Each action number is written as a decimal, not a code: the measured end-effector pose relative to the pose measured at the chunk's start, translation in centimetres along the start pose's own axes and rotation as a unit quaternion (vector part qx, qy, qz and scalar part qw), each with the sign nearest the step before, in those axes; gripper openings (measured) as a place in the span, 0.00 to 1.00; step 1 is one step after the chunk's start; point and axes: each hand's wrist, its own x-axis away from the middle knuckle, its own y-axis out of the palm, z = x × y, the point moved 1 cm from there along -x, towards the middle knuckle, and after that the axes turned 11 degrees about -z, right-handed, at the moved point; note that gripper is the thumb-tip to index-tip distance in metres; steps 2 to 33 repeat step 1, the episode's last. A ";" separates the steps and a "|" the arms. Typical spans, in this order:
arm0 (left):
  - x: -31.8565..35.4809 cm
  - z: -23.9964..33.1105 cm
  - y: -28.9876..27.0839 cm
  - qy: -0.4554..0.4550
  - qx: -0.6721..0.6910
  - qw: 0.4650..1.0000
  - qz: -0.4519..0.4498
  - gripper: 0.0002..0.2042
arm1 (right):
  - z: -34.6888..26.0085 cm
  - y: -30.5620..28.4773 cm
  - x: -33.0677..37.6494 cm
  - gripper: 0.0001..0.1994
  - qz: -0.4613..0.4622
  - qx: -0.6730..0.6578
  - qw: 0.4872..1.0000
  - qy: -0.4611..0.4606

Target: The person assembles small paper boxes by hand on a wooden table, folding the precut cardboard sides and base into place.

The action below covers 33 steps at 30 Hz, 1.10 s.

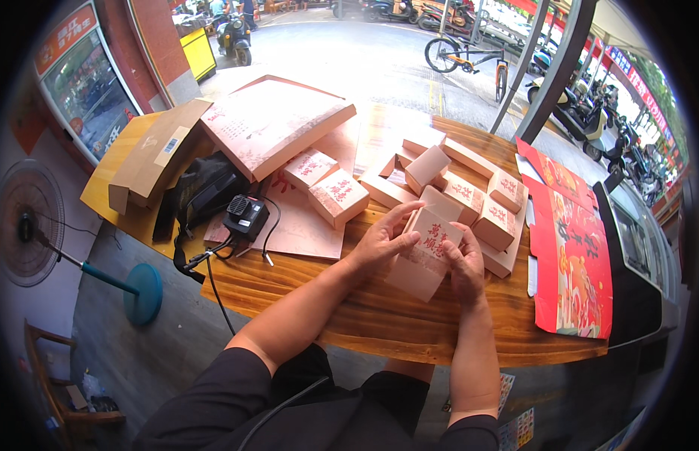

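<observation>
Over the wooden table I hold a small pale pink cardboard box (427, 259) with red lettering on its face. A flap stands up at its upper end, and another panel hangs from its lower end. My left hand (384, 237) is closed on the box's left side, the thumb near the printed face. From the right, my right hand (467, 263) grips its other edge with the thumb on the front. Just beyond them, a shallow pink tray (503, 263) holds several matching small boxes (493, 224), and one box (427, 167) leans at an angle among them.
A large pink lidded box (278, 120) lies at the back left, with two small boxes (339, 197) beside it. Left of these are a brown carton (155, 154), a black bag (206, 184) and a cabled black device (246, 216). Red printed cardboard (567, 255) covers the table's right end.
</observation>
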 end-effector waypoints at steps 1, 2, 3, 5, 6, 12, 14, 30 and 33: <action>0.0 0.0 0.0 0.000 0.000 1.000 0.000 0.39 | 0.3 -0.3 0.1 0.25 0.000 -0.004 1.000 0.007; 0.0 0.0 0.0 0.000 0.000 1.000 0.000 0.39 | 0.3 -0.3 0.1 0.25 0.000 -0.004 1.000 0.007; 0.0 0.0 0.0 0.000 0.000 1.000 0.000 0.39 | 0.3 -0.3 0.1 0.25 0.000 -0.004 1.000 0.007; 0.0 0.0 0.0 0.000 0.000 1.000 0.000 0.39 | 0.3 -0.3 0.1 0.25 0.000 -0.004 1.000 0.007; 0.0 0.0 0.0 0.000 0.000 1.000 0.000 0.39 | 0.3 -0.3 0.1 0.25 0.000 -0.004 1.000 0.007; 0.0 0.0 0.0 0.000 0.000 1.000 0.000 0.39 | 0.3 -0.3 0.1 0.25 0.000 -0.004 1.000 0.007; 0.0 0.0 0.0 0.000 0.000 1.000 0.000 0.39 | 0.3 -0.3 0.1 0.25 0.000 -0.004 1.000 0.007; 0.0 0.0 0.0 0.000 0.000 1.000 0.000 0.39 | 0.3 -0.3 0.1 0.25 0.000 -0.004 1.000 0.007; 0.0 0.0 0.0 0.000 0.000 1.000 0.000 0.39 | 0.3 -0.3 0.1 0.25 0.000 -0.004 1.000 0.007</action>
